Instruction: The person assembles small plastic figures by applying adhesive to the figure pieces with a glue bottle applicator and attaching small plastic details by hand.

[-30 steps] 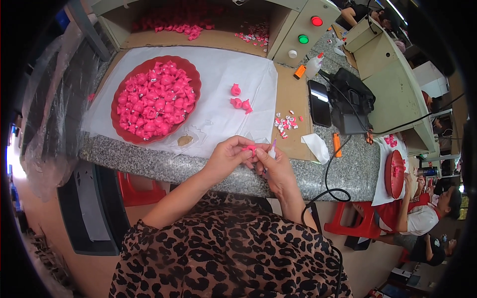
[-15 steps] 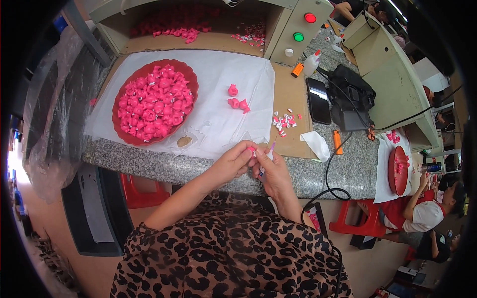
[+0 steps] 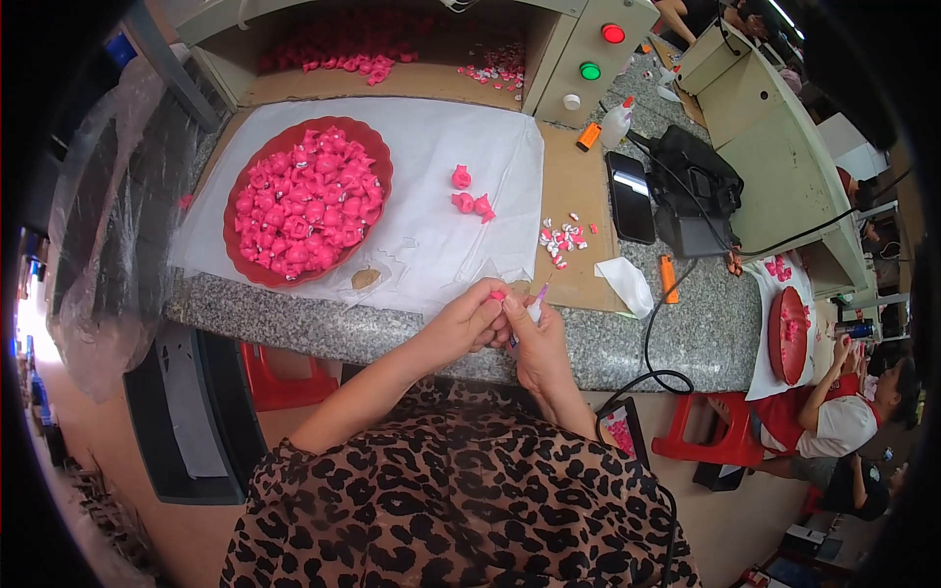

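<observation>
Head view: holding small pink piece (image 3: pixel 498 296) above front edge of worktop (image 3: pixel 627 345).
Pinching it in left grip (image 3: pixel 469 318), close against right grip (image 3: pixel 541 340); also clasping purple-tipped tube (image 3: pixel 535 311) in the latter.

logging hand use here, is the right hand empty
No, the right hand holds a purple-tipped white tube, its tip pointing up past the fingers.

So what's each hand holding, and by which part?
The left hand pinches a small pink piece, exact spot hidden; the right hand holds a purple-nozzled white tube around its body.
</observation>
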The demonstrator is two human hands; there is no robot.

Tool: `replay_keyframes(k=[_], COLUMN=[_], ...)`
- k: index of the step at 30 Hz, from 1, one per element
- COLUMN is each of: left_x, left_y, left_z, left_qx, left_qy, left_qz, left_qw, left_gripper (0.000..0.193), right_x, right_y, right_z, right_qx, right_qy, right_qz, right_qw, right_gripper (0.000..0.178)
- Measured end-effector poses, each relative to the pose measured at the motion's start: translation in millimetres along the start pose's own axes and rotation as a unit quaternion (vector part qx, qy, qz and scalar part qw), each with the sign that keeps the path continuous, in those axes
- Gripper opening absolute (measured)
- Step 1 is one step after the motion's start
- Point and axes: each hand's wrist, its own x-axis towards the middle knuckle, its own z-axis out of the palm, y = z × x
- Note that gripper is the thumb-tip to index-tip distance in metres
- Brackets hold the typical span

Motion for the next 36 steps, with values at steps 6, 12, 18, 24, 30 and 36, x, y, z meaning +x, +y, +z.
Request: replay_keyframes(k=[6,12,18,24,30,36], left_x=[-0.3,0.6,1.3,2.1,1.3,-0.8], left_y=[-2.2,-4.4,-1.3,3.7,9.1,-1.5], left_z=[-6.2,-3.6,5.6,7.4,6.4,-0.8], left_qx=[-0.031,0.007,0.062,0.047,0.112,0.036], left_qy=[-0.018,-0.012,0.006,0.008,0.013,-0.002], left_qz=[0.001,0.016,0.048,0.028,0.058,0.063], left_qw=[0.999,1.0,0.997,0.998,0.992,0.997], left_gripper=[0.021,0.021,0.022,0.019,0.02,0.025], right_x=[-0.1,-1.9,-1.5,-0.4,1.6,4.1], right_y=[-3.2,-0.9,3.8,2.4,-8.5,-6.3], right_z=[2.4,5.5,2.2,-0.3,2.8,-0.6], right_qx=[0.028,0.002,-0.006,0.003,0.067,0.069], right_qy=[0.005,0.011,0.022,0.012,-0.002,0.025], right_qz=[0.028,0.011,-0.004,0.008,0.037,0.055], right_qw=[0.999,1.0,1.0,1.0,0.997,0.996], right_gripper=[0.021,0.023,0.022,0.023,0.019,0.017])
